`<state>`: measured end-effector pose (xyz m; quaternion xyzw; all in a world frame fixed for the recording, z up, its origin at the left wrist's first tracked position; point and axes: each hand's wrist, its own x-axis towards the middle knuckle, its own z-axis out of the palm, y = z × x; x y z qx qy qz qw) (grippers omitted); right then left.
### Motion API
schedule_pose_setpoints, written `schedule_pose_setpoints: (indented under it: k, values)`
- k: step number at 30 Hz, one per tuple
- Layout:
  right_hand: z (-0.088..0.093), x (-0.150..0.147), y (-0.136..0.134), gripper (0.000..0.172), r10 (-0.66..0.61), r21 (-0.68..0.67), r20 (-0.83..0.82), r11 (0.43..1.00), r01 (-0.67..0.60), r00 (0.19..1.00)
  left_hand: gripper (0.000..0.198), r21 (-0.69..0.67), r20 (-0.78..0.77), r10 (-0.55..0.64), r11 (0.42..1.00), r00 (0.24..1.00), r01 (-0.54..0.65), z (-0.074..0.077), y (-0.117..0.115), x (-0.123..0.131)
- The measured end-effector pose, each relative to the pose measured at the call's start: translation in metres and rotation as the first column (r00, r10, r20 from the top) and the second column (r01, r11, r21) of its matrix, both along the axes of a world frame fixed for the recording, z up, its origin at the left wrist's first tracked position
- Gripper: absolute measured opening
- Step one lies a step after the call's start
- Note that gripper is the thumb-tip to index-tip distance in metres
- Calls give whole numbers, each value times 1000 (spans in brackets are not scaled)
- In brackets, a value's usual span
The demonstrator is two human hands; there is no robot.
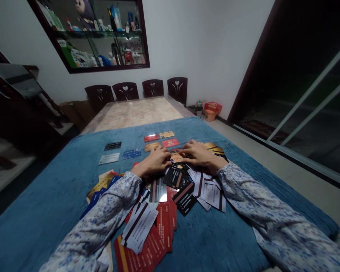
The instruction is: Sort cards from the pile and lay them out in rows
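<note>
Between my two hands is a gold VIP card (176,157), its printed face towards me. My left hand (155,161) has its fingers bent in at the card's left edge. From the other side, the fingers of my right hand (197,154) close on its right edge. Under and in front of the hands lies a loose heap: black cards (184,198), white striped cards (209,192) and red cards (158,234). Past the hands, a red card (170,142) and a few gold and red ones are laid out. Left of these lie a blue card (132,153), a silver card (109,158) and a black card (112,146).
A blue cloth (51,192) covers the near part of the long table. Blue and gold cards (100,189) lie by my left forearm, black-and-gold cards (216,150) beyond my right wrist. Several dark chairs (125,91) stand at the far end, below a wall cabinet.
</note>
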<state>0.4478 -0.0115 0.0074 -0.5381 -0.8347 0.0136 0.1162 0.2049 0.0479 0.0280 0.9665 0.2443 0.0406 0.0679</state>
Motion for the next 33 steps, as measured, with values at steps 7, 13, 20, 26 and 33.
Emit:
schedule_pose_setpoints:
  k: [7,13,20,26,33]
  values:
    - [-1,2,3,42,37,-7,-9,999,-37,999,23,5,0,10,1000,1000,-10,3,-2,-1]
    - [-3,2,5,44,48,7,-11,999,-48,999,17,15,-10,44,999,999,-44,3,-4,0]
    - [-7,2,7,58,54,20,-48,998,-53,997,18,-9,2,56,998,998,-56,1,-1,-2]
    - [-9,3,10,63,83,8,-80,997,-82,993,19,-24,63,26,999,998,-25,1,0,-8]
    - [-7,5,13,60,131,-18,-86,991,-133,988,22,1,12,32,999,999,-32,0,2,-8]
